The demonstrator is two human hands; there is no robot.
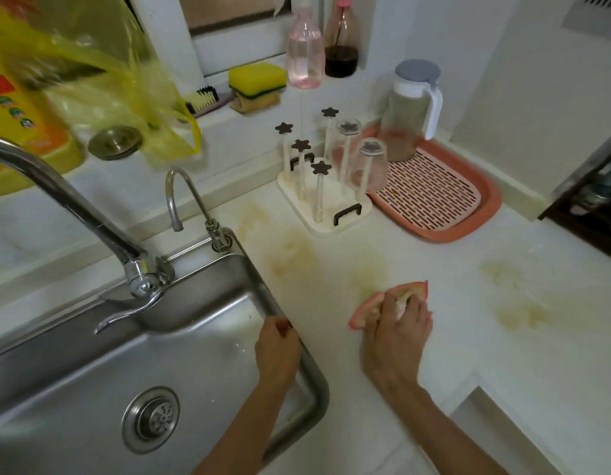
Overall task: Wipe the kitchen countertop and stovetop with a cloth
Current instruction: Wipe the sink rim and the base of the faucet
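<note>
We find the right hand (398, 329) pressed palm-down on a pink-edged cloth (376, 305), fingers curled over it and bunching it against the white countertop (451, 337); the cloth's rim shows beyond the fingertips and to the hand's left. The cloth sits just below a yellowish stain (372, 274), w/ more stain patches nearer the sink (290, 255) and well to the right (516, 313). The left hand (278, 351) rests on the right rim of the steel sink (194, 337), fingers curled closed; whether it pinches anything we cannot tell. No stovetop is identifiable in view. Behind the work area, approx. centre: a cream cup rack (326, 204) w/ star-topped pegs, carrying two upturned glasses (370, 164). Beside it, touching or nearly so, a salmon drain tray (434, 200) holds a lidded pitcher (412, 111) at its far end. Two taps rise at the sink's back edge: a large one (74, 207) and a slim gooseneck (185, 197). On the sill: a yellow sponge (257, 80), a brush (204, 99), a pink bottle (304, 53) and a dark-liquid bottle (341, 42). Upper left, blurred: a yellow plastic bag (102, 73) and a sink strainer plug (115, 142).
</note>
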